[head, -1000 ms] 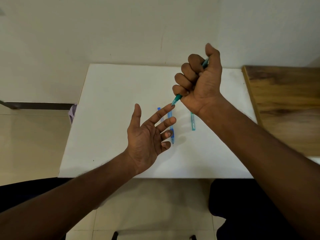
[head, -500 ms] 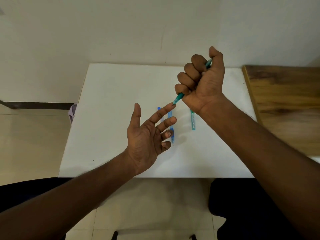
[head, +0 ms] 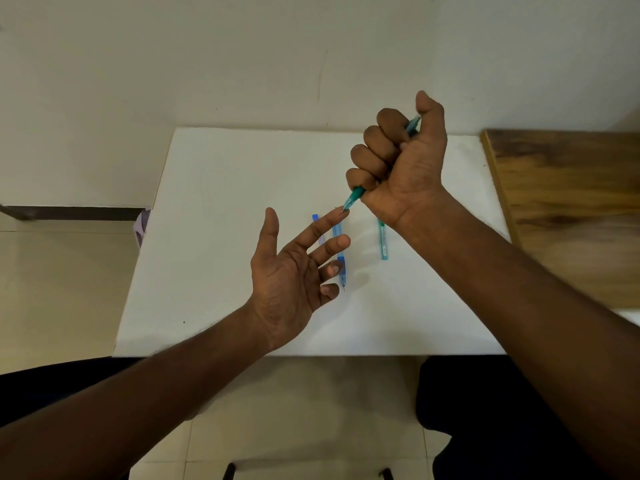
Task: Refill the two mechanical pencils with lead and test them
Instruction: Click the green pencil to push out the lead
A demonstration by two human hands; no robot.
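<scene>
My right hand (head: 398,164) is fisted around a teal mechanical pencil (head: 354,199), thumb raised beside its top end, tip pointing down-left. The tip touches the index fingertip of my left hand (head: 294,271), which is held palm up with fingers spread and holds nothing. On the white table (head: 221,237) below lie a blue mechanical pencil (head: 340,261), partly hidden by my left fingers, a small blue lead tube (head: 317,221) beside it, and a teal lead tube (head: 383,242) to the right.
A wooden surface (head: 568,209) adjoins the white table on the right. A cream wall rises behind the table. Tiled floor lies to the left and below, with my dark-clothed legs at the near edge.
My right hand has shifted slightly right and down, and the teal pencil's tip has come to rest against my left index fingertip. My left hand has stayed put.
</scene>
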